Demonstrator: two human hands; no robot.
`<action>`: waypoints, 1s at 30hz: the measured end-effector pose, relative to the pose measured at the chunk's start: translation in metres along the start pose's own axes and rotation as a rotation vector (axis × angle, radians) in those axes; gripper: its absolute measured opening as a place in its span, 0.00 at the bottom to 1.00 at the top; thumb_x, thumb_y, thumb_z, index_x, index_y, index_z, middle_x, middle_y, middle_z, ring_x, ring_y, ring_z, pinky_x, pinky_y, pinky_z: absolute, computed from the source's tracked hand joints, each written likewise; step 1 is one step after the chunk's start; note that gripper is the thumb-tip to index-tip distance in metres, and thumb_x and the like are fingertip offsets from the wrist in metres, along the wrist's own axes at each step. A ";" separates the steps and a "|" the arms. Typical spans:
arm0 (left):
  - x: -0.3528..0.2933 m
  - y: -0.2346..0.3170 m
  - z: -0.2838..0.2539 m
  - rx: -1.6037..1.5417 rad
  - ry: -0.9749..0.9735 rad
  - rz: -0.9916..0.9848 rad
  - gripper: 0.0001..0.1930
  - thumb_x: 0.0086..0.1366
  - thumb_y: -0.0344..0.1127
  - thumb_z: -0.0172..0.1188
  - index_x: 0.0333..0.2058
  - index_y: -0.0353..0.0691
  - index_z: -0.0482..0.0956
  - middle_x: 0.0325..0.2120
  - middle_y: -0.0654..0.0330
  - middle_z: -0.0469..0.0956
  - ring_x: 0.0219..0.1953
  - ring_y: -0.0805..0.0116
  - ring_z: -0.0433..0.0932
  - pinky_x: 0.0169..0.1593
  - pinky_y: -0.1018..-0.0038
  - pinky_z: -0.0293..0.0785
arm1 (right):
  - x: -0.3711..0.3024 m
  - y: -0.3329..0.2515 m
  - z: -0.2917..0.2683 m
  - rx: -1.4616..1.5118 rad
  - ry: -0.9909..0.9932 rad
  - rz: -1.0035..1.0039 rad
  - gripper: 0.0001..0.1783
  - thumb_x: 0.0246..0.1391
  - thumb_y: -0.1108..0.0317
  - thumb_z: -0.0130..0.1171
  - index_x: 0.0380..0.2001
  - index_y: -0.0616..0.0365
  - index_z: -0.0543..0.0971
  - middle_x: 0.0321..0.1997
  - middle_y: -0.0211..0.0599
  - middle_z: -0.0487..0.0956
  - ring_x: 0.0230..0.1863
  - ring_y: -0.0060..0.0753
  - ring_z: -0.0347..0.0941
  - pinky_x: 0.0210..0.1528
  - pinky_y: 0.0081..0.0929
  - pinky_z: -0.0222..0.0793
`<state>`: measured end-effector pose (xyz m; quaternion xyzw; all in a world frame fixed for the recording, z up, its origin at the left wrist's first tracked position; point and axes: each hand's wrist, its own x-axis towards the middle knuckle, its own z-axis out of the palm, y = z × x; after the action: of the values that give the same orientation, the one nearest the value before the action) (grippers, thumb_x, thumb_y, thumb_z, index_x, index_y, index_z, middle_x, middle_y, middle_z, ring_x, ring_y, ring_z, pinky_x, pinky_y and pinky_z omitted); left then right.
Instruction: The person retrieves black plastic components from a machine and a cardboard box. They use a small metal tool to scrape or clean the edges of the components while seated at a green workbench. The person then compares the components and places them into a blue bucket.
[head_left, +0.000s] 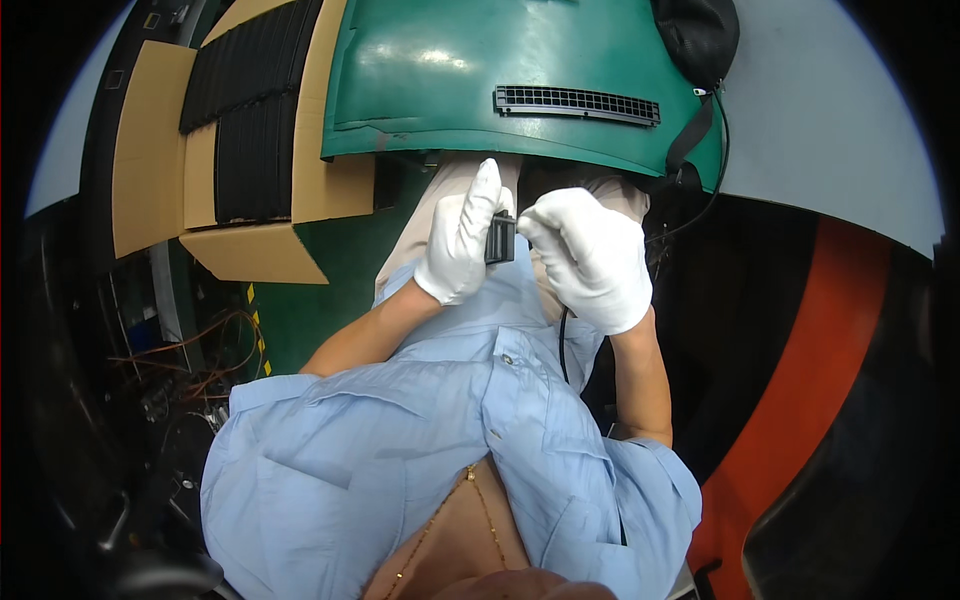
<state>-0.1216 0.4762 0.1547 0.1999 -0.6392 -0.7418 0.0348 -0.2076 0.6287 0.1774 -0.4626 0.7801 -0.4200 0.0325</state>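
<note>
My left hand (pixel 458 245), in a white glove, is closed around a black ribbed plastic part (pixel 500 240), with the thumb pointing up and away from me. The part is held over my lap, just short of the table edge; much of it is hidden by the hand. My right hand (pixel 592 258), also gloved in white, has its thumb and forefinger pinched together right beside the part's right side. What those fingertips hold, if anything, is too small to make out. On the green mat ahead lies a long black plastic grille (pixel 578 104).
A green mat (pixel 430 95) covers the table in front. Left of it stands an open cardboard box (pixel 150 160) with stacked black parts (pixel 250 150). A black bag (pixel 697 40) with a strap and cable sits at the mat's far right. Loose wires (pixel 225 350) hang at lower left.
</note>
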 end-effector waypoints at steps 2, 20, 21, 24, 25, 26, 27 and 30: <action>0.000 -0.003 -0.002 -0.009 -0.010 0.007 0.34 0.79 0.57 0.35 0.17 0.39 0.69 0.12 0.69 0.63 0.14 0.81 0.60 0.20 0.78 0.55 | -0.002 0.002 0.000 -0.079 -0.008 -0.098 0.06 0.49 0.71 0.62 0.33 0.53 0.79 0.28 0.33 0.77 0.25 0.38 0.76 0.26 0.33 0.70; -0.005 -0.001 0.004 0.158 -0.056 -0.009 0.39 0.77 0.63 0.25 0.15 0.42 0.67 0.10 0.69 0.62 0.15 0.81 0.58 0.23 0.79 0.55 | -0.004 -0.002 -0.017 -0.406 -0.202 -0.130 0.10 0.43 0.70 0.64 0.33 0.49 0.80 0.27 0.28 0.77 0.26 0.34 0.76 0.27 0.28 0.69; -0.004 -0.001 0.004 0.126 -0.063 -0.010 0.39 0.77 0.62 0.26 0.16 0.41 0.67 0.11 0.69 0.63 0.15 0.81 0.58 0.23 0.79 0.56 | -0.002 0.006 -0.014 -0.346 -0.159 -0.163 0.08 0.49 0.72 0.64 0.35 0.52 0.80 0.30 0.32 0.79 0.27 0.33 0.77 0.29 0.26 0.72; -0.001 0.001 -0.004 0.037 -0.095 -0.059 0.39 0.76 0.64 0.25 0.17 0.40 0.67 0.11 0.68 0.63 0.13 0.80 0.59 0.20 0.80 0.56 | 0.000 0.011 0.005 0.040 0.196 0.012 0.04 0.56 0.72 0.61 0.36 0.56 0.80 0.30 0.35 0.79 0.25 0.34 0.74 0.29 0.24 0.71; 0.001 0.001 -0.007 0.013 -0.116 -0.106 0.40 0.75 0.66 0.22 0.16 0.42 0.66 0.10 0.69 0.63 0.12 0.80 0.59 0.19 0.81 0.55 | 0.000 0.011 0.004 0.249 0.195 0.219 0.05 0.61 0.69 0.62 0.36 0.60 0.80 0.30 0.32 0.80 0.24 0.26 0.75 0.32 0.20 0.72; 0.003 0.001 -0.010 -0.011 -0.137 -0.153 0.42 0.73 0.69 0.19 0.15 0.44 0.66 0.09 0.69 0.63 0.11 0.79 0.59 0.18 0.82 0.55 | -0.002 0.016 0.006 0.622 0.127 0.598 0.10 0.60 0.68 0.63 0.42 0.60 0.80 0.33 0.30 0.80 0.29 0.19 0.73 0.34 0.18 0.71; 0.006 -0.003 -0.015 -0.057 -0.129 -0.154 0.43 0.72 0.70 0.18 0.13 0.44 0.64 0.08 0.66 0.63 0.08 0.76 0.59 0.15 0.81 0.54 | -0.003 0.025 0.014 0.652 0.064 0.596 0.14 0.58 0.67 0.65 0.46 0.59 0.80 0.37 0.30 0.81 0.31 0.18 0.73 0.35 0.19 0.72; 0.022 0.000 -0.039 -0.390 -0.323 -0.027 0.42 0.73 0.69 0.20 0.12 0.43 0.63 0.08 0.64 0.62 0.07 0.73 0.57 0.14 0.80 0.55 | -0.005 0.036 0.030 0.528 -0.291 0.480 0.33 0.50 0.56 0.72 0.57 0.57 0.76 0.51 0.39 0.80 0.36 0.19 0.75 0.40 0.22 0.74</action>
<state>-0.1288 0.4331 0.1455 0.0769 -0.4787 -0.8737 -0.0399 -0.2167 0.6216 0.1313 -0.2973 0.7186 -0.5167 0.3581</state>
